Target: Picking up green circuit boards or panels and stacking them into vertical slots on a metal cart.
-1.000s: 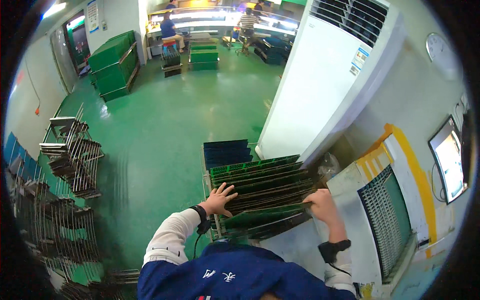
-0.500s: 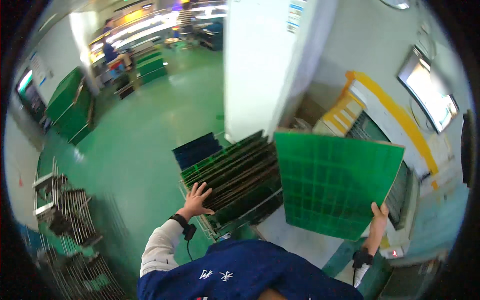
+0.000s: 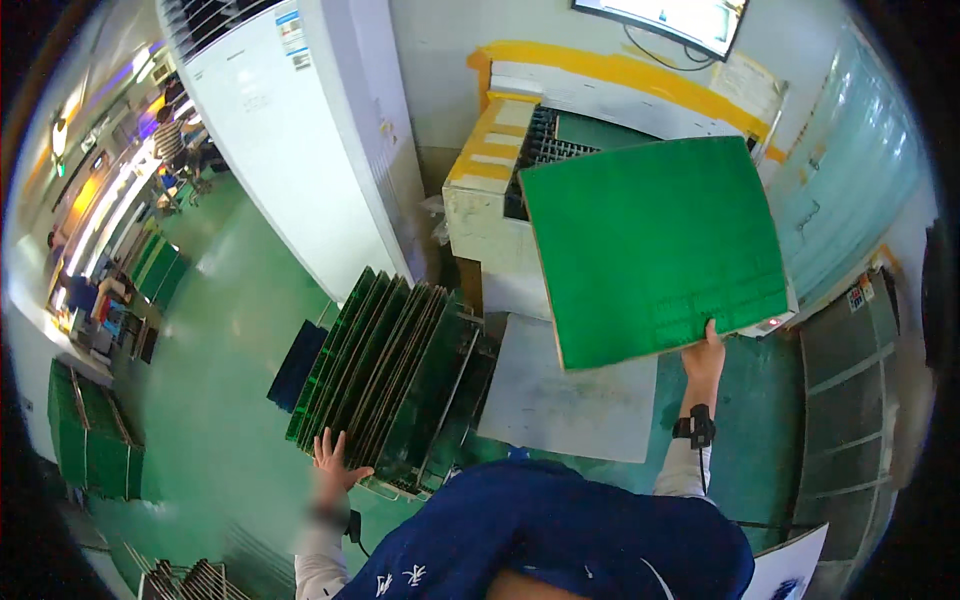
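Note:
A large green circuit board panel (image 3: 650, 235) is gripped at its near right edge by my right hand (image 3: 704, 356), thumb on the upper face. It hangs tilted over the end of a conveyor machine (image 3: 470, 240); whether they touch I cannot tell. My left hand (image 3: 338, 468) holds nothing, its fingers spread at the near end of a row of upright boards (image 3: 365, 370). These dark green boards stand close together in a wire rack (image 3: 465, 355). A dark blue panel (image 3: 297, 365) stands at the row's left end.
A pale flat sheet (image 3: 570, 395) lies between rack and machine. Beyond the rack rises a tall white air conditioner (image 3: 290, 140). A monitor (image 3: 690, 22) hangs above the machine, a plastic curtain (image 3: 850, 150) on the right. Green carts (image 3: 95, 435) and a person (image 3: 170, 140) are at left.
My view has turned right. The green panel has swung up and away from me, over the machine, still in my right hand. My left hand stays open by the rack.

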The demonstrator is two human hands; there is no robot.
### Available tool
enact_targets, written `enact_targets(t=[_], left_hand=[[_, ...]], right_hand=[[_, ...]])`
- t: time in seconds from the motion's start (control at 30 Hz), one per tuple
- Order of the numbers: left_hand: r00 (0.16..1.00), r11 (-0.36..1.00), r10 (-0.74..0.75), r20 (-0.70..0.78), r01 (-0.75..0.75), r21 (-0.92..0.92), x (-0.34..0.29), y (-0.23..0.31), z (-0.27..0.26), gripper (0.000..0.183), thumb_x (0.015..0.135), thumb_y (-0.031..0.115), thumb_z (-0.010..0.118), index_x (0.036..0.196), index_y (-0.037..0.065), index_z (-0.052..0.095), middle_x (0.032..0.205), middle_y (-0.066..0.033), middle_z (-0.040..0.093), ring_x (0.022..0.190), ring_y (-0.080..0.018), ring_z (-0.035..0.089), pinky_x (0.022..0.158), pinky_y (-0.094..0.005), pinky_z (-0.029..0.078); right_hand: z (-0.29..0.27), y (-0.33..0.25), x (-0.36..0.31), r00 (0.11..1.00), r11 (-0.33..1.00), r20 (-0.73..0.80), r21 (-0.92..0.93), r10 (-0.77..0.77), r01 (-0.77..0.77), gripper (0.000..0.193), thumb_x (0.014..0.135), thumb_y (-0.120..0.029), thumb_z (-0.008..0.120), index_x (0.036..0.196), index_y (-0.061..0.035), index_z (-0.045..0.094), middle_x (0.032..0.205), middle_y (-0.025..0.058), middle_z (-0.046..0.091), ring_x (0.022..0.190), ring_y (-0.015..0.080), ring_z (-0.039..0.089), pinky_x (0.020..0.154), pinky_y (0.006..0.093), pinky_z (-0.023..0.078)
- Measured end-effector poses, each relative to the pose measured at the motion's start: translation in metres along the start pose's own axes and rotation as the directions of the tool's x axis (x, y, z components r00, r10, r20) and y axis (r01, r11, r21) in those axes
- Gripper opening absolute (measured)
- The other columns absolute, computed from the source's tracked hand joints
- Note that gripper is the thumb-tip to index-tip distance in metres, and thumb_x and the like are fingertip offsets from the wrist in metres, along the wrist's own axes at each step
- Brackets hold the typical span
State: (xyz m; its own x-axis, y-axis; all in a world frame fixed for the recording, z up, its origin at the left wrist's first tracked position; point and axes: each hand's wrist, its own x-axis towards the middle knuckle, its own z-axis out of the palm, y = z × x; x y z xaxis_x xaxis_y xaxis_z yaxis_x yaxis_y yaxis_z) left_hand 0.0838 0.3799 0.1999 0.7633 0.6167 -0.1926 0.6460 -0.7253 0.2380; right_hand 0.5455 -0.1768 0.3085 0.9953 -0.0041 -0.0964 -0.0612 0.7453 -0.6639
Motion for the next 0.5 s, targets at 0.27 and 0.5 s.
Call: enact_targets(t=[0.27, 0.5], left_hand=[[1.000, 0.999, 0.002, 0.021, -0.003, 0.033, -0.001, 0.003, -0.006, 0.106, 0.050, 0.051, 0.081, 0.141, 0.023, 0.032, 0.151, -0.0101, 0.014, 0.137, -0.0368, 0.011, 0.107, -0.0533, 0.019], [0.998, 0.998, -0.020, 0.065, 0.016, 0.066, 0.002, 0.013, -0.008, 0.111, 0.047, 0.056, 0.080, 0.141, 0.022, 0.031, 0.151, -0.0103, 0.013, 0.137, -0.0368, 0.012, 0.107, -0.0523, 0.020]], right_hand=[[-0.004, 0.042, 0.079, 0.999, 0.992, 0.045, 0.123, 0.017, -0.022, 0.006, 0.085, -0.008, 0.061, 0.087, -0.0066, 0.056, 0.082, 0.0019, 0.058, 0.074, 0.0150, 0.053, 0.072, 0.0305, 0.045], [-0.011, 0.080, 0.137, 0.994, 0.967, -0.043, 0.238, 0.104, -0.091, 0.008, 0.087, -0.010, 0.057, 0.087, -0.0027, 0.053, 0.083, 0.0078, 0.056, 0.075, 0.0199, 0.053, 0.075, 0.0348, 0.049]])
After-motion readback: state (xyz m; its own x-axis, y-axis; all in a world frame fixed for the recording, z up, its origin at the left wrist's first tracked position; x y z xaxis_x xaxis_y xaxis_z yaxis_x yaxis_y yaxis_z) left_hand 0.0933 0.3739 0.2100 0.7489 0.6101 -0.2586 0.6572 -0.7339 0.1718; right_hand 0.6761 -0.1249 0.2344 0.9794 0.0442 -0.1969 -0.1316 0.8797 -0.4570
